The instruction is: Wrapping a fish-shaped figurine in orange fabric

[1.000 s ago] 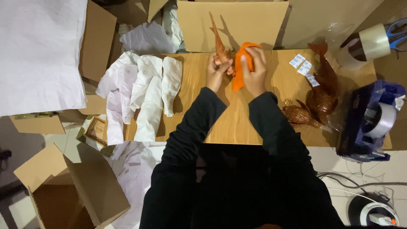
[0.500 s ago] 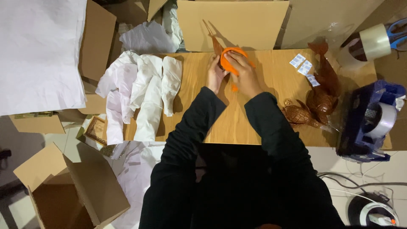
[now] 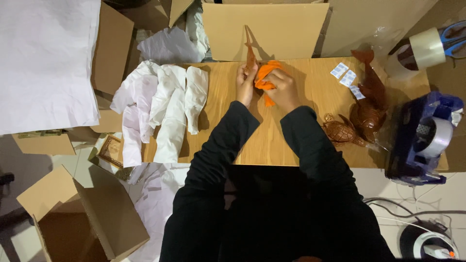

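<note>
- One big sheet of white paper (image 3: 46,58) lies at the far left, and one open cardboard box (image 3: 82,218) sits on the floor below it.
- Four white wrapped bundles (image 3: 167,104) lie side by side on the left part of the wooden table (image 3: 252,140).
- One left hand (image 3: 245,85) is closed around the lower part of a thin brown wooden figure (image 3: 250,51), which stands nearly upright with its tip pointing away from the person.
- One orange cloth (image 3: 266,73) sits bunched against the figure near the table's far edge; the right hand (image 3: 281,87) grips it in a fist, touching the left hand.
- One flat cardboard panel (image 3: 264,29) stands just behind both hands.
- Three small white-and-blue packets (image 3: 345,77) lie right of the hands.
- Two brown carvings rest near the table's right edge: a turtle (image 3: 340,131) and a taller fish-like one (image 3: 369,102), touching each other.
- Two tape rolls show at the far right: one loose roll (image 3: 424,48) near the top, one in a blue tape dispenser (image 3: 422,140).
</note>
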